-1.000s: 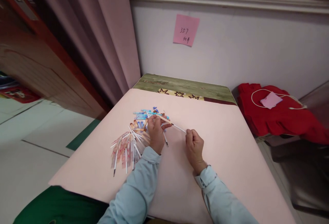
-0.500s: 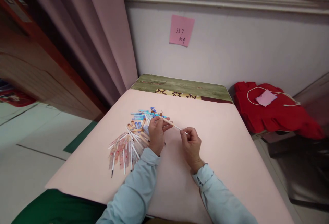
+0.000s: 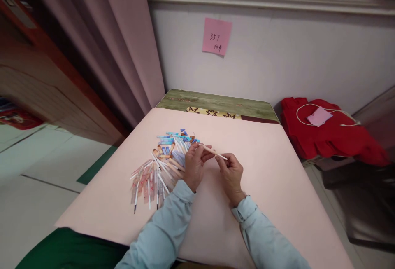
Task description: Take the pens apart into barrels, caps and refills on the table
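Observation:
My left hand [image 3: 194, 166] pinches a slim peach-coloured pen barrel [image 3: 210, 150] above the table, its other fingers spread behind it. A white pen refill [image 3: 223, 157] sticks out of the barrel's right end. The thumb and fingertips of my right hand [image 3: 232, 175] close on that refill near its outer end. Left of my hands lies a loose pile of pen parts: white refills [image 3: 149, 192] with dark tips, pinkish clear barrels [image 3: 142, 180], orange-brown barrels [image 3: 159, 150] and blue barrels [image 3: 166, 140]. Small blue and brown caps [image 3: 192, 139] lie behind my left hand.
A pale pink cover [image 3: 265, 203] lies over the table, with its green wood-patterned top [image 3: 247, 101] showing at the back. Red cloth [image 3: 302, 137] with a white cable lies to the right. A pink note [image 3: 216, 36] hangs on the wall; a curtain [image 3: 129, 34] hangs at left.
My left hand has moved right with the barrel, closer to my right hand. Less of the white refill shows between them. The pile looks unchanged.

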Tool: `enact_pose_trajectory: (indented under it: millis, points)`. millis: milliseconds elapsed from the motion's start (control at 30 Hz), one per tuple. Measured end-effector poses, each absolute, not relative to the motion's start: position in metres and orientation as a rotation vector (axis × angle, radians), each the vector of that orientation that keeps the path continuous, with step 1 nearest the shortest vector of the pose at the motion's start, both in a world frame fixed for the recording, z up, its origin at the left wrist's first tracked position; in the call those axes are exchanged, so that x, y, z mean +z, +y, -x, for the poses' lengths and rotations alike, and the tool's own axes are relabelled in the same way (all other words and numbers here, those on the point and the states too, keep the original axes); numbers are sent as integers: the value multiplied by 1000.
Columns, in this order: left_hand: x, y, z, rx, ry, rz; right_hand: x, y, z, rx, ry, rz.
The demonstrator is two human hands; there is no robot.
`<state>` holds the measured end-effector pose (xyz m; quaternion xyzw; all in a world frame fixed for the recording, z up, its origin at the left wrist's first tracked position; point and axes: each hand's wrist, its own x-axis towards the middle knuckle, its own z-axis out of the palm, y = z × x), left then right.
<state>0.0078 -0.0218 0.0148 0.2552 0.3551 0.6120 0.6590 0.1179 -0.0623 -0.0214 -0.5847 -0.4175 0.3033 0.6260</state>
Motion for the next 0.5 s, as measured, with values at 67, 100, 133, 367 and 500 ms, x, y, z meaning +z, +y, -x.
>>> enact_pose_trajectory:
  millis: [67, 100, 133, 367, 500]
  points:
    - [16, -22, -8, 1393, 782, -537, -20, -61, -117, 788, -949, 1255]
    - [16, -23, -9, 1389, 768, -526, -19, -61, -116, 832, -950, 1213]
    - [16, -24, -10, 1382, 751, -525, -18, -60, -116, 865, -946, 1182]
    - [10, -32, -18, 1297, 775, -732, -15, -54, -122, 957, -739, 1088]
    - [10, -33, -16, 1184, 882, -979, -3, -54, -131, 967, -761, 1051]
